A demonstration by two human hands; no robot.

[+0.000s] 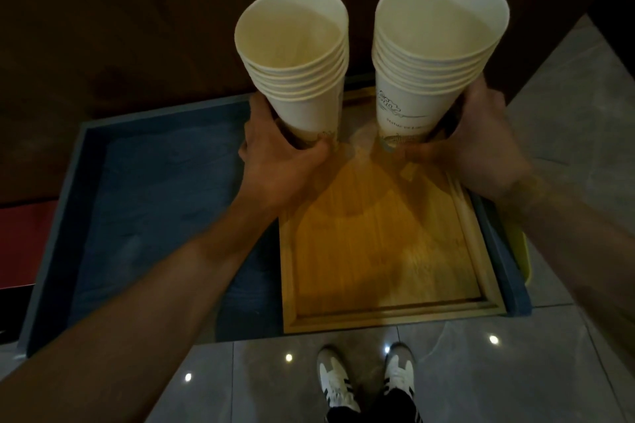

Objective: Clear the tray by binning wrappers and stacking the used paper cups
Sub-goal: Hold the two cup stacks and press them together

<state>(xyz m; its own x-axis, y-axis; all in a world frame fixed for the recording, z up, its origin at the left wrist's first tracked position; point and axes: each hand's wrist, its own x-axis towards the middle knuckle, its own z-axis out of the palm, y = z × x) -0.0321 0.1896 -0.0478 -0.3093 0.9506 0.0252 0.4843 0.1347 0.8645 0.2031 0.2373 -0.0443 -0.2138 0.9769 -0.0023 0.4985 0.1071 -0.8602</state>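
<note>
Item: 2 stacks of paper cups, held upright over the far end of the wooden tray.

- Left stack: left hand wrapped around its base.
- Right stack: right hand wrapped around its base; printing on the side.
- Position: side by side, close together, rims toward the camera. Whether the bases rest on the tray cannot be told.
- Tray: sits in the right part of a blue box; no wrappers visible on it.

Handling note: to merge, likely lift 1 stack, centre its base over the other's rim, lower straight. Gripping low keeps rims free; tall stacks may tip if tilted.
</note>
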